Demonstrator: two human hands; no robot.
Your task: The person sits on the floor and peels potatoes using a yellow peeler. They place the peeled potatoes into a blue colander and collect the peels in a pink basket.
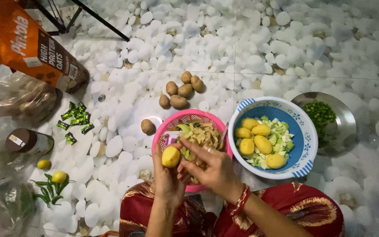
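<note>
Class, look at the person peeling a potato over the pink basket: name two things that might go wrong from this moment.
1. The right hand seems to work a peeler or blade close to the left hand, which holds the peeled potato; a slip might nick a finger.
2. The pink basket is heaped with peels, so more peels may spill onto the pebble-patterned floor.

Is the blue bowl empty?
No, the blue bowl holds several peeled potatoes lying on chopped green vegetable pieces.
</note>
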